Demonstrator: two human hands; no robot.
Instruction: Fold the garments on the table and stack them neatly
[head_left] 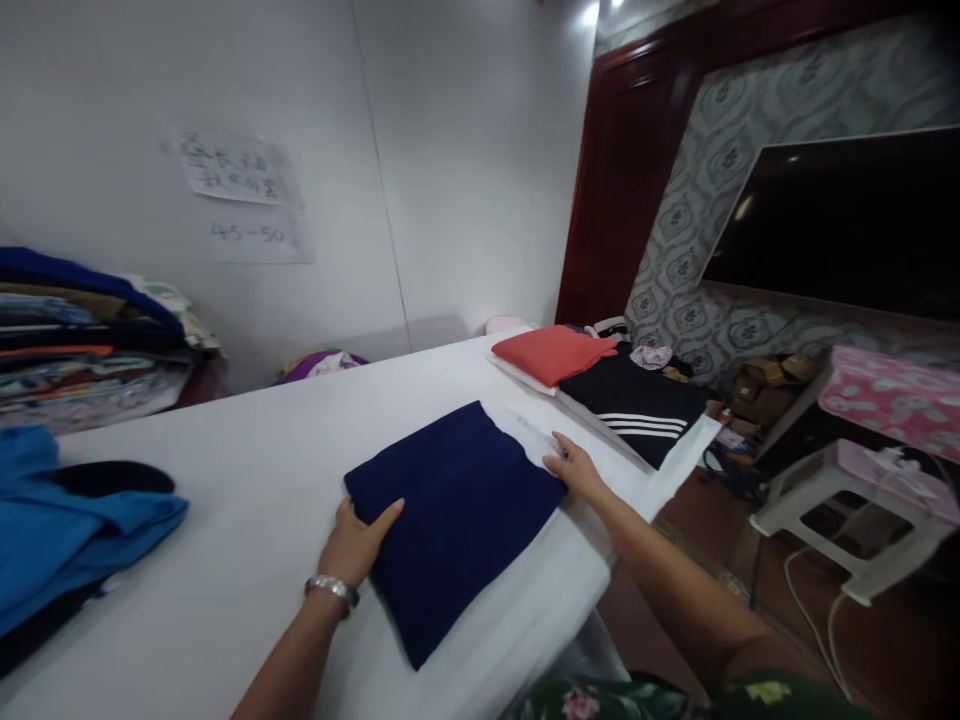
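Note:
A folded navy garment (457, 520) lies on the white tabletop in front of me. My left hand (356, 540) grips its left edge, with the thumb on top and the other fingers mostly hidden at the side. At the right edge, my right hand (577, 468) has its thumb and fingers closed around the cloth near the corner; part of this grip is hidden. A pale sheet with faint marks (532, 430) shows just beyond the garment, by my right fingertips.
A folded red garment (551, 352) and a black one with white stripes (637, 400) lie at the table's far right. Blue clothing (67, 520) is heaped at left, near a tall clothes stack (82, 330). A plastic stool (855, 500) stands right, beside cables.

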